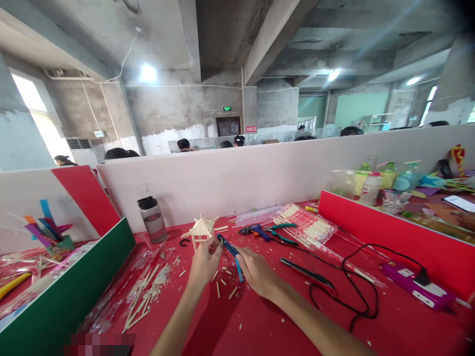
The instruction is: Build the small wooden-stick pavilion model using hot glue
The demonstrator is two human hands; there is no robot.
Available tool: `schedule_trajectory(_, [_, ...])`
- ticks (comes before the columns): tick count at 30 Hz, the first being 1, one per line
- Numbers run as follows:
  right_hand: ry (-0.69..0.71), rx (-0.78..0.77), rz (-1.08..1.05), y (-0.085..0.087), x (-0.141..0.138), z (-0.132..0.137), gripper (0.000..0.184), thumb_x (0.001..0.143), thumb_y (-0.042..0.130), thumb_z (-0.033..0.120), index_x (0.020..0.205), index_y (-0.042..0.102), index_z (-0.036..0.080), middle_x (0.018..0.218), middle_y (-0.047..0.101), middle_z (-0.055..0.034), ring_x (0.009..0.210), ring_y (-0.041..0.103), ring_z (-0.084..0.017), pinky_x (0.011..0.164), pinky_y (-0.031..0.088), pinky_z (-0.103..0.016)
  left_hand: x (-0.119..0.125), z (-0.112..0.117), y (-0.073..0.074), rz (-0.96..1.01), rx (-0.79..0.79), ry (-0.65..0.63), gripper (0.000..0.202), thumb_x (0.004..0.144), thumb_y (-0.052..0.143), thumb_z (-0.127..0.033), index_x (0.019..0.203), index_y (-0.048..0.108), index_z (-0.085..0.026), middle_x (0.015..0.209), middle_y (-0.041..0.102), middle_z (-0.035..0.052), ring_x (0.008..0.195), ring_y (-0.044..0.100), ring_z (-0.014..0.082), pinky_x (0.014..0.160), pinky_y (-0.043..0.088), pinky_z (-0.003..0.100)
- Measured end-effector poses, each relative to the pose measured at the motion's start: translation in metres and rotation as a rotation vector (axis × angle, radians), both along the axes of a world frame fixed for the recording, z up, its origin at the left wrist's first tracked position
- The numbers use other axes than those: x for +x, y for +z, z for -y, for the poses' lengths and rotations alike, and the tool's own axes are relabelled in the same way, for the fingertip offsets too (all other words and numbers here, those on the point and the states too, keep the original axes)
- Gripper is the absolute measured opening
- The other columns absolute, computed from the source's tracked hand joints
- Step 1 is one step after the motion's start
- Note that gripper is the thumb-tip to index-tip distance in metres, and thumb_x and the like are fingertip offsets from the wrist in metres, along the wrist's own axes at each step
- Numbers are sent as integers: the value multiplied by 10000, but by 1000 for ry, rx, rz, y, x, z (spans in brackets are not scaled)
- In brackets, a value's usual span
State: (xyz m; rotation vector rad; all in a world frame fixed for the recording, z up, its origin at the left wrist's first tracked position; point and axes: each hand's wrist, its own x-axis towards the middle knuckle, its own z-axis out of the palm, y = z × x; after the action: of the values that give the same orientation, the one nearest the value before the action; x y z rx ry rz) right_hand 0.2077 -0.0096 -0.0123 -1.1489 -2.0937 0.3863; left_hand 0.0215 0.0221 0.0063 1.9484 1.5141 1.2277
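My right hand [256,269] is closed around a blue-handled cutter [229,246], whose jaw end points up and left. One lighter blue handle [239,272] hangs down beside my fingers. Fingers pinched, my left hand [206,259] is at the cutter's tip; whatever lies between these fingertips is too small or hidden to make out. Right behind it stands a small pavilion model [202,226] of pale wooden sticks, with a pointed roof on thin posts. Short cut stick pieces [218,289] are scattered on the red table [222,329] below both hands.
To the left are loose sticks [143,301], plastic wrapping [115,287] and a water bottle [152,220]. At right lie a glue gun [256,231], green-handled pliers [284,232], packed sticks [306,222], a black utility knife [308,273], and a purple power strip [417,286] with a cable. Low partitions enclose the table.
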Motion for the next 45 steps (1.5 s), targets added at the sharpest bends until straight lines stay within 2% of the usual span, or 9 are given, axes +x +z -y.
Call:
schedule_trajectory(7, [-1,0,15,-3,0,-1,461,1035,240,334,1393,483,174,1264,625,-148,1154,603,-244,982,445,-351,2,0,-2,37,10,-23,310,825,494,-436,656,538,-179,566,506,-26,544,486,129,536,353,218])
schedule_trajectory(18, [23,-1,13,-3,1,-2,449,1033,261,325,1408,469,194,1282,623,-143,1155,603,-252,979,442,-369,3,1,-4,-40,64,-2,266,839,483,-344,642,546,-178,573,523,-30,552,490,121,561,348,212])
schedule_trajectory(22, [16,-2,9,-4,0,-2,451,1034,254,339,1403,480,213,1266,635,-131,1146,608,-247,973,447,-364,3,1,-4,-8,46,1,225,826,486,-331,676,554,-177,579,522,-32,545,489,121,563,358,213])
schedule_trajectory(27, [24,3,2,-3,1,-3,475,1036,229,342,1399,483,169,1256,634,-151,1156,600,-249,993,438,-370,4,3,-2,-17,28,6,214,827,487,-330,699,568,-178,615,573,-16,578,533,137,594,376,221])
schedule_trajectory(35, [48,-13,-50,-3,2,-5,494,1036,228,374,1390,503,166,1257,631,-153,1190,576,-254,1025,423,-393,4,9,6,-137,34,74,189,863,483,-298,777,616,-196,711,662,11,669,609,162,639,371,232])
schedule_trajectory(45, [43,-2,-43,-5,2,-5,489,1036,225,377,1395,499,191,1248,635,-138,1157,592,-248,1005,432,-381,0,0,2,16,29,-43,268,843,499,-368,673,564,-171,594,532,-22,576,499,134,587,356,232])
